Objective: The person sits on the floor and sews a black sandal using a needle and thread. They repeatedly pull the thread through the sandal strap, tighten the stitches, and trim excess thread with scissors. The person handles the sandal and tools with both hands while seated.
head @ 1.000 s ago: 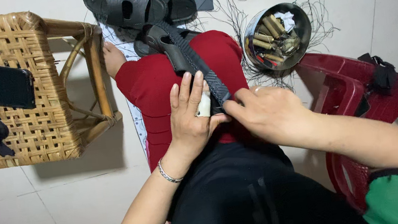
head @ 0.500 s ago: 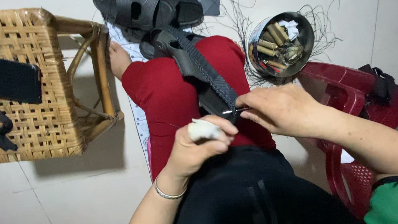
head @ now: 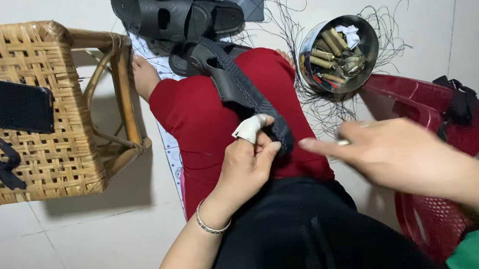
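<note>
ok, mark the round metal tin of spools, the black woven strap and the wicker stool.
round metal tin (head: 370,46), head view, right rim.
black woven strap (head: 241,85), head view, mid-length over the red cloth.
wicker stool (head: 30,63), head view, woven top face.

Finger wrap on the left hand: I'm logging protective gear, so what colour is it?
White, on the left hand finger wrap, beside the dark strap; head view.
</note>
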